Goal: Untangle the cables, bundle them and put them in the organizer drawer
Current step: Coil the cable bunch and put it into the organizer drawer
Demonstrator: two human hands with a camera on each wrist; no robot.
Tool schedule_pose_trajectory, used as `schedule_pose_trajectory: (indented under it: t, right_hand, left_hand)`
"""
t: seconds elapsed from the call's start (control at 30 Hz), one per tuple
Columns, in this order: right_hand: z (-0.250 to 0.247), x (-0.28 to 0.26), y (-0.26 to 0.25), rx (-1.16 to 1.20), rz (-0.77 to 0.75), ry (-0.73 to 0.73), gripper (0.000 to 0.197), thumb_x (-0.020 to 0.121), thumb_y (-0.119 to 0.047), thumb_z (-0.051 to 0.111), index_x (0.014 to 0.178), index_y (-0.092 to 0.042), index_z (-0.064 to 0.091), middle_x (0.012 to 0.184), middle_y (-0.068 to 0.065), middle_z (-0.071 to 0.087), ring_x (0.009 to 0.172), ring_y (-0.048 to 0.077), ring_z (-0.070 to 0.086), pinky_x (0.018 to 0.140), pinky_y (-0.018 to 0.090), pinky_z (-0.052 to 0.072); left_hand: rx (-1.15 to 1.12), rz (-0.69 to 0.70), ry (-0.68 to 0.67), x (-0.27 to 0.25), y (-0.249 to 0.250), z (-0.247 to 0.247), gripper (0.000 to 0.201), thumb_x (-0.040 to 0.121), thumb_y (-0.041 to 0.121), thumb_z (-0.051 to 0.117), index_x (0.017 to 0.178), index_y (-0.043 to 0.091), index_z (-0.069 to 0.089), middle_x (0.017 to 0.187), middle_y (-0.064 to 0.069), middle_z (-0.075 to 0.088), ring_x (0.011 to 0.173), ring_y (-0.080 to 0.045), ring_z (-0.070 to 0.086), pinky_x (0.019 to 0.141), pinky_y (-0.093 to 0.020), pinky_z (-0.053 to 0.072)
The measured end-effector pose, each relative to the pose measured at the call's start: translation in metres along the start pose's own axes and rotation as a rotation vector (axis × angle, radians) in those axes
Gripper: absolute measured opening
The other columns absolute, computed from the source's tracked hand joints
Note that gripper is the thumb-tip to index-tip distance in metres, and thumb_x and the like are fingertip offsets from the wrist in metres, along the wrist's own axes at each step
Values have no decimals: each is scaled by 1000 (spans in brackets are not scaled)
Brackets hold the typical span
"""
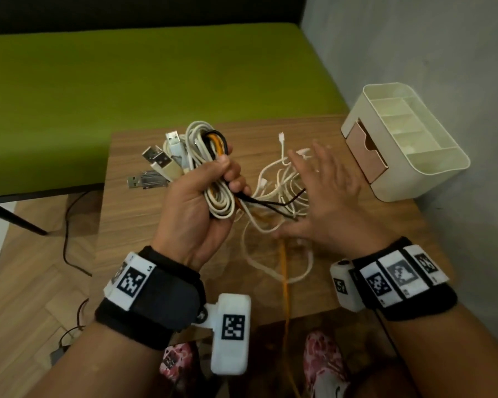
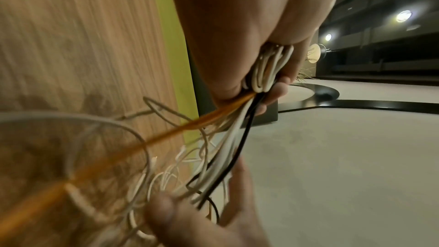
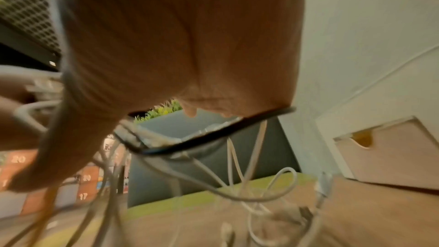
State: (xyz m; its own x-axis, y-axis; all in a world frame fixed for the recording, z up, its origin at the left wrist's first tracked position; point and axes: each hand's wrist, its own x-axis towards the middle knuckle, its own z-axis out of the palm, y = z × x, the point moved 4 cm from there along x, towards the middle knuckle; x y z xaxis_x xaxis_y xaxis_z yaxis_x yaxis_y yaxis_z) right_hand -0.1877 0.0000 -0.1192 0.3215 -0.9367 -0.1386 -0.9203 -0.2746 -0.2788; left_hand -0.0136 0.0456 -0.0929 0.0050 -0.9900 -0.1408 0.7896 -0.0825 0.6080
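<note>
My left hand [image 1: 230,173] grips a folded bundle of white, orange and black cables [image 1: 204,145] above the wooden table [image 1: 144,225]. Several USB plugs [image 1: 156,162] stick out to its left. Loose cable tails [image 1: 273,179] trail from the bundle to the right, and my right hand [image 1: 325,191] is spread open under them. In the right wrist view a black cable [image 3: 213,138] lies across its fingers. An orange cable [image 1: 285,271] runs off the table's near edge. The cream organizer [image 1: 431,182] stands at the back right, its pink drawer [image 1: 362,156] pulled partly out.
A green padded bench [image 1: 127,81] lies beyond the table, and a grey wall [image 1: 414,53] stands right behind the organizer. A dark cord [image 1: 69,239] runs over the wooden floor on the left. My feet in patterned slippers [image 1: 322,360] are below the table's near edge.
</note>
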Motion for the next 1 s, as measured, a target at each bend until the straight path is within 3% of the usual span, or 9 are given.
schedule_pose_trajectory:
  t: [0.2, 0.37, 0.43, 0.47, 0.53, 0.67, 0.8, 0.9, 1.0]
  right_hand:
    - [-26, -31, -36, 258, -288, -187, 132, 57, -68, 79, 152, -46, -9, 150, -39, -24, 130, -17, -29, 116, 38, -11]
    - [-10, -34, -43, 665, -251, -247, 125, 58, -59, 85, 151, -53, 2, 148, -39, 19, 144, -7, 19, 119, 30, 26]
    - [2, -27, -42, 701, -239, -210, 93, 64, -57, 83, 142, -53, 33, 135, -28, 51, 129, -3, 47, 112, 36, 39]
    - [5, -23, -39, 661, -236, -157, 65, 68, -55, 79, 126, -48, 51, 115, -21, 64, 113, 1, 58, 105, 44, 44]
    - [1, -19, -35, 462, -286, 39, 23, 75, -48, 67, 93, -35, 61, 77, -20, 59, 82, 7, 57, 88, 53, 45]
    - [-28, -16, -38, 176, -371, 480, 14, 83, -40, 66, 88, -28, 69, 80, -21, 57, 88, 14, 52, 83, 42, 28]
    - [-43, -13, -26, 100, -252, 700, 39, 80, -45, 72, 115, -27, 65, 130, -4, 57, 121, 23, 44, 95, 50, 33]
    - [-26, -2, -14, 168, -111, 284, 97, 60, -61, 82, 144, -37, 39, 158, 0, 17, 144, 20, 14, 111, 50, 13]
    - [-18, -7, -14, 347, -159, -35, 131, 41, -69, 81, 152, -50, 14, 157, -23, -11, 149, 12, -4, 118, 51, 10]
  left_hand:
    - [61, -22, 78, 5, -15, -2, 4, 86, 7, 55, 85, 8, 59, 65, 0, 47, 59, -11, 47, 66, -27, 46]
    - [77, -96, 41, 2, -26, 4, 16, 88, 12, 58, 74, 7, 65, 66, -5, 50, 64, -15, 53, 68, -28, 52]
    - [12, -129, 10, -3, -26, 10, 11, 87, 11, 55, 79, 7, 60, 62, -4, 51, 58, -14, 54, 62, -26, 52]
    - [-25, -134, -3, -4, -25, 12, 6, 86, 10, 53, 85, 7, 58, 62, -2, 50, 55, -12, 54, 59, -25, 51]
    - [-78, -121, -30, -6, -20, 14, 10, 85, 8, 51, 94, 7, 54, 63, 0, 49, 55, -9, 51, 58, -24, 50]
    - [-144, -79, -127, -8, -5, 19, 17, 83, 10, 55, 99, 7, 53, 65, 2, 49, 55, -8, 50, 62, -25, 49]
    - [-164, -18, -141, -11, 0, 18, 11, 86, 11, 52, 97, 9, 54, 66, 3, 49, 58, -8, 49, 67, -26, 49]
    - [-79, -5, 6, -4, -8, 4, 6, 90, 6, 48, 88, 10, 52, 67, 0, 48, 62, -10, 49, 70, -26, 49]
    - [-25, -14, 178, 8, -16, -11, 19, 96, 2, 45, 79, 10, 50, 67, -2, 48, 60, -11, 49, 69, -26, 48]
